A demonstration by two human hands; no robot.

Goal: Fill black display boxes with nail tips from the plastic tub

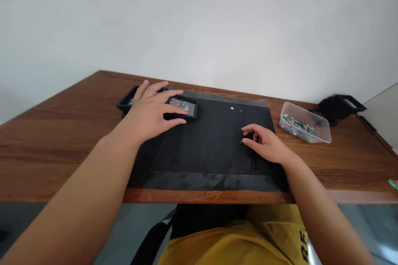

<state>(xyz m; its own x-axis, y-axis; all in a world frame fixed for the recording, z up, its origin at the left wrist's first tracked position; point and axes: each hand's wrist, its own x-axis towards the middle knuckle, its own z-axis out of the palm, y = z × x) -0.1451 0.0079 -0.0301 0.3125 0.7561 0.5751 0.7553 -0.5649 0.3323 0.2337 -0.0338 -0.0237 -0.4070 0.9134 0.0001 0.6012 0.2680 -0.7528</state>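
My left hand [152, 112] lies flat with its fingers spread over a shallow black tray [183, 107] at the far left of a black mat [205, 145]. Small green parts show inside the tray just past the fingertips. Whether the hand grips the tray cannot be told. My right hand [264, 143] rests on the mat's right side, fingers loosely curled and pointing left, with nothing seen in it.
A clear plastic box [304, 123] with several small green parts stands right of the mat. Black trays [340, 107] sit at the far right corner. The brown wooden table [52, 145] meets a white wall. A small green piece [393, 183] lies at the right edge.
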